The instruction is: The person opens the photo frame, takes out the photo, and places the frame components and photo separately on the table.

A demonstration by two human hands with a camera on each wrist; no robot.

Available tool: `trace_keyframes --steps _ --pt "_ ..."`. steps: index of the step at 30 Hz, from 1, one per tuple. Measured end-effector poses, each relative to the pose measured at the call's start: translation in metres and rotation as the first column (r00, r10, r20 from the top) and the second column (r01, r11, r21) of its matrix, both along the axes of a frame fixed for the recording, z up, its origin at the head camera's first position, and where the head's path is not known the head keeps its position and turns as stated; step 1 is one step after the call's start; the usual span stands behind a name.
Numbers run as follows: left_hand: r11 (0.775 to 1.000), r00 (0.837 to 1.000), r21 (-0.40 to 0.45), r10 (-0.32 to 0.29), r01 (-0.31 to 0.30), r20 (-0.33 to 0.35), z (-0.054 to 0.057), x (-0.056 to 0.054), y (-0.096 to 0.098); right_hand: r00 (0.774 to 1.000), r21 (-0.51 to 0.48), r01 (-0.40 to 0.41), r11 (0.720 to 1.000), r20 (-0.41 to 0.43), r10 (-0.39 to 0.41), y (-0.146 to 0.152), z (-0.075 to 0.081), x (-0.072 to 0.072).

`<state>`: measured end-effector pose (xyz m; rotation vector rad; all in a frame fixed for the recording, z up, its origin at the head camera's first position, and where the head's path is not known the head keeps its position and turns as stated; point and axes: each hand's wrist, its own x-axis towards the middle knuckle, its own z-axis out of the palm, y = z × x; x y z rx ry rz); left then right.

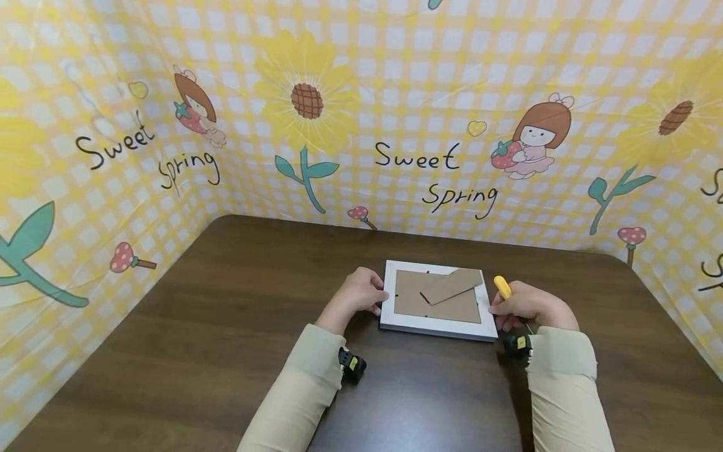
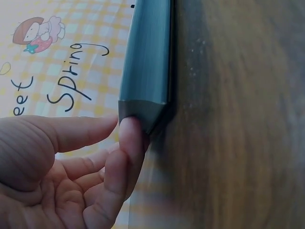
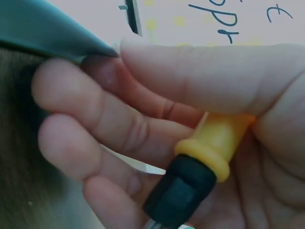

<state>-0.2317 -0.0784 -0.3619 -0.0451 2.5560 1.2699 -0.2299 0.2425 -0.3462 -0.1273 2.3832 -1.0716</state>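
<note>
There are two hands, one frame and one screwdriver. The frame (image 1: 435,324) is between the hands, at the middle of the far half of the surface (image 1: 248,326), with its back side up; I cannot tell if its whole underside touches. It has one white border, one brown backing (image 1: 408,290) with at least three small black tabs, and one brown stand (image 1: 450,287), which lies slantwise over the backing to the far right corner.

The left hand (image 1: 359,292) has its grip closed by thumb and fingers on the left edge of the frame. The right hand (image 1: 528,302) holds the yellow handle of the screwdriver (image 1: 501,287) in its grip, while its thumb and a finger are at the right edge of the frame.

Two pale sleeves and two black wrist cameras are visible. The surface is of dark brown wood grain, with one bright reflection near. Around it hangs a yellow-checked cloth (image 1: 390,113), printed with three big sunflowers, two girls and the words "Sweet Spring".
</note>
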Motion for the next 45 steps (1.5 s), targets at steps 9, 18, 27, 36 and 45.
trace_keyframes --steps 9,18,27,36,45 --pt "0.994 0.997 -0.101 0.028 -0.035 -0.065 0.005 -0.001 0.001 0.888 -0.260 0.274 0.926 -0.301 -0.347 -0.005 0.017 -0.008" --pt "0.997 0.998 -0.070 0.038 -0.042 -0.058 0.002 0.000 0.006 0.854 -0.869 0.134 0.476 -0.142 -0.500 -0.039 0.030 -0.005" --pt "0.996 0.996 -0.073 0.037 -0.043 -0.087 -0.001 -0.002 0.003 0.967 -0.974 -0.001 0.226 -0.059 -0.248 -0.073 0.031 -0.009" --pt "0.996 0.997 -0.076 0.041 -0.047 -0.070 -0.002 0.001 0.003 0.969 -0.988 0.157 0.009 0.152 -0.197 -0.102 0.024 -0.020" --pt "0.997 0.997 -0.059 0.041 -0.044 -0.064 -0.004 0.002 0.007 0.886 -0.927 0.343 -0.152 0.373 -0.275 -0.128 0.003 -0.024"
